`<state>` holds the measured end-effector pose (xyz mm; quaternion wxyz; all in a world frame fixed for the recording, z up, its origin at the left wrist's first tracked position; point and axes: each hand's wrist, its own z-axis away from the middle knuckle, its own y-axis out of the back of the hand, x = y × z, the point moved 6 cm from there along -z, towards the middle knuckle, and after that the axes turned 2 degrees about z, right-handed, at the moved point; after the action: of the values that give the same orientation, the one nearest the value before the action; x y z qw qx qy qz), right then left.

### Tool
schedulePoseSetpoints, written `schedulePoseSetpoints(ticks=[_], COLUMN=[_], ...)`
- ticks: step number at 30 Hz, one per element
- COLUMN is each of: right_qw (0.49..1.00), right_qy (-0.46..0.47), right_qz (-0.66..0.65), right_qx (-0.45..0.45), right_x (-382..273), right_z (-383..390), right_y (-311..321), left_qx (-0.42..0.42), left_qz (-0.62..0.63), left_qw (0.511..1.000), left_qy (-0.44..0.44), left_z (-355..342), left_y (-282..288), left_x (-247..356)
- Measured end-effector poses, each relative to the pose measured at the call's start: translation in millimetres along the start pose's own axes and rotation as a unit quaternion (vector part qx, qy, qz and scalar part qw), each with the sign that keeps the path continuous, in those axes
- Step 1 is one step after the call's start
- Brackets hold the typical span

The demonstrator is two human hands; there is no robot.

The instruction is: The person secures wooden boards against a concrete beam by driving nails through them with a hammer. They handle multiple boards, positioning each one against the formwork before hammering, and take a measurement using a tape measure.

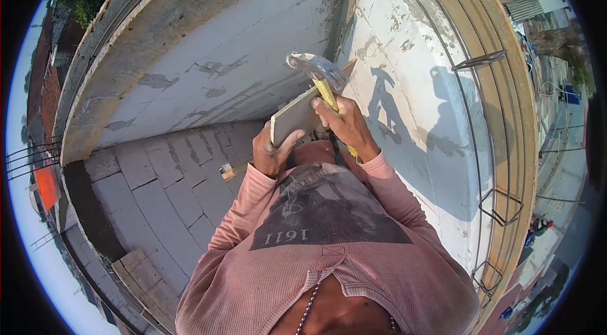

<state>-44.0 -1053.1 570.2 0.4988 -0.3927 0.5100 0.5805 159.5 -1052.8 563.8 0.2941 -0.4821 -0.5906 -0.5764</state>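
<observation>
- Up on a grey block wall point(208, 63), seen from the head camera looking straight down past a pink long-sleeved shirt point(329, 253).
- Right hand point(344, 125) is clenched round the yellow handle of a hammer point(321, 75); metal head sits at the far end, just above the hand, handle end pokes out near the wrist.
- Left hand point(273, 153) grips the near left corner of a flat board point(297, 113), thumb across its face.
- Board is tilted, held at chest level between both hands, middle of the scene; its far corner touches or passes behind the hammer, cannot tell which.
- Hammer handle lies over the board's right edge.
- Small wooden piece point(227, 172) lies on the grey blocks just left of the left forearm.
- White wall panel point(411, 82) on the right carries the person's shadow.
- Steel bar loops point(499, 208) line the right rim.
- Wooden planks point(142, 278) near left.
</observation>
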Motion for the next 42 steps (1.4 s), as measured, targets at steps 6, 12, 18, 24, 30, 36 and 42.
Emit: schedulePoseSetpoints(ticks=[6, 12, 18, 24, 30, 36, 42], right_qw=[0.988, 0.985, 0.987, 0.983, 0.732, 0.618, 0.589], right_qy=[-0.078, -0.028, 0.14, -0.005, 0.026, -0.006, -0.002], right_qz=[-0.131, 0.102, 0.045, -0.183, -0.671, -0.784, -0.805], right_qx=[0.0, 0.137, 0.062, 0.015, 0.116, 0.053, 0.062], right_x=[31, 13, -13, 16, -6, -40, -28], right_z=[22, 30, 0, -21, -67, -117, -186], right_y=[5, 42, 52, 35, -3, -45, -51], left_qx=[-0.041, -0.126, -0.305, -0.206, -0.044, -0.171, -0.288], left_qz=[-0.029, -0.123, -0.168, -0.123, -0.227, -0.331, -0.459], left_qw=[0.998, 0.984, 0.925, 0.954, 0.958, 0.904, 0.784], left_qy=[-0.035, 0.007, -0.153, -0.179, -0.17, -0.211, -0.304], left_z=[15, -34, -96, -175, -223, -255, -335], left_y=[-10, 19, 28, 78, 146, 87, 5], left_x=[14, 9, 72, 171, 196, 200, 215])
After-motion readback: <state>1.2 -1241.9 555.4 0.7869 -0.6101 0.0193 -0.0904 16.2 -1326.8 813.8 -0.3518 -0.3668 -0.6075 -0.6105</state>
